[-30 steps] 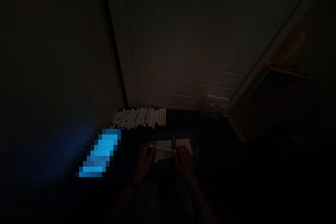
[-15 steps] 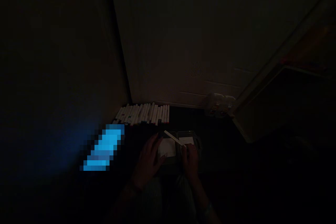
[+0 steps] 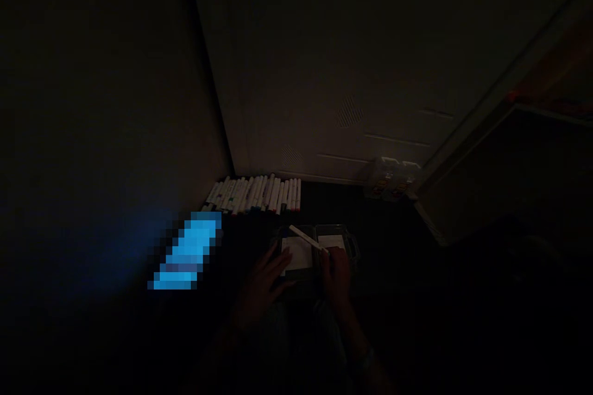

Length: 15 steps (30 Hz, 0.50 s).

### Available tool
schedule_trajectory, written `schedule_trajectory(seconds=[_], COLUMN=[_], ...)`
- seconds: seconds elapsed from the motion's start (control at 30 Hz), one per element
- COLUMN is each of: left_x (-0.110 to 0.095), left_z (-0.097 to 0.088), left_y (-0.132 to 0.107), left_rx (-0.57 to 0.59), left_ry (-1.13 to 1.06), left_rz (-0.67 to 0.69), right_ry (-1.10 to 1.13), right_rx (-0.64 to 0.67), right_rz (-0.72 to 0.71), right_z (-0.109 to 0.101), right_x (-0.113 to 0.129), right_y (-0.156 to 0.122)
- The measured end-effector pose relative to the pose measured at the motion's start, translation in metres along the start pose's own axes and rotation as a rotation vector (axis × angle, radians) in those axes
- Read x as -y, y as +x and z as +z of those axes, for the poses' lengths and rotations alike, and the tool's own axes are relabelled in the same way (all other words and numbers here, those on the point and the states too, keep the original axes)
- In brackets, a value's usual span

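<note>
Under dim light, my right hand (image 3: 336, 271) grips a white marker pen (image 3: 307, 238), which slants up and left from the fingers. A clear plastic case (image 3: 354, 247) with a handle lies open in front of me, and each half has something white in it. The left half holds a white sheet or card (image 3: 299, 253); my right hand partly covers the white piece (image 3: 331, 241) in the other half. At the case's left edge, my left hand (image 3: 266, 274) is open, fingers spread, their tips over the edge of the left white piece.
A row of white markers (image 3: 252, 193) lies against the back wall on the dark surface. Two clear cases (image 3: 391, 179) stand at the back right. A bright blue pixelated rectangle (image 3: 188, 253) glows on the left, and a panel wall (image 3: 208, 74) rises beside it.
The whole view has shifted slightly. My left hand's fingers look a little lower against the case, while my right hand keeps the marker at about the same slant.
</note>
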State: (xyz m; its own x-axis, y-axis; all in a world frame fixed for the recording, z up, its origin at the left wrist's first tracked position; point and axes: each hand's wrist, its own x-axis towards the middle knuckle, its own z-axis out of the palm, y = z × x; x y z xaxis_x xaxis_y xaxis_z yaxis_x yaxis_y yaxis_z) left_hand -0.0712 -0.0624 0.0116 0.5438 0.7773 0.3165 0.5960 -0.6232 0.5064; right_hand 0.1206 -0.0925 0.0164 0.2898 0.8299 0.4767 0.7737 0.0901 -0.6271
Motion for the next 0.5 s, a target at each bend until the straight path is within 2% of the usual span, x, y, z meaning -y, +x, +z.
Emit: schedule_trajectory(seconds=[0.17, 0.3, 0.37, 0.5], left_x=[-0.01, -0.012, -0.009, 0.001], left_z=[-0.016, -0.026, -0.023, -0.002], left_y=[0.002, 0.017, 0.025, 0.03], left_rx=[-0.086, -0.289, -0.363, -0.408], left_ry=[0.001, -0.058, -0.154, -0.329], left_rz=[-0.025, -0.197, -0.259, -0.389], right_ry=[-0.001, -0.004, -0.014, -0.05], right_rx=[0.031, 0.056, 0.074, 0.135], right_rz=[-0.019, -0.019, -0.04, -0.095], right_z=[0.0, 0.0, -0.001, -0.003], right_x=[0.0, 0.0, 0.0, 0.002], right_y=[0.0, 0.001, 0.001, 0.002])
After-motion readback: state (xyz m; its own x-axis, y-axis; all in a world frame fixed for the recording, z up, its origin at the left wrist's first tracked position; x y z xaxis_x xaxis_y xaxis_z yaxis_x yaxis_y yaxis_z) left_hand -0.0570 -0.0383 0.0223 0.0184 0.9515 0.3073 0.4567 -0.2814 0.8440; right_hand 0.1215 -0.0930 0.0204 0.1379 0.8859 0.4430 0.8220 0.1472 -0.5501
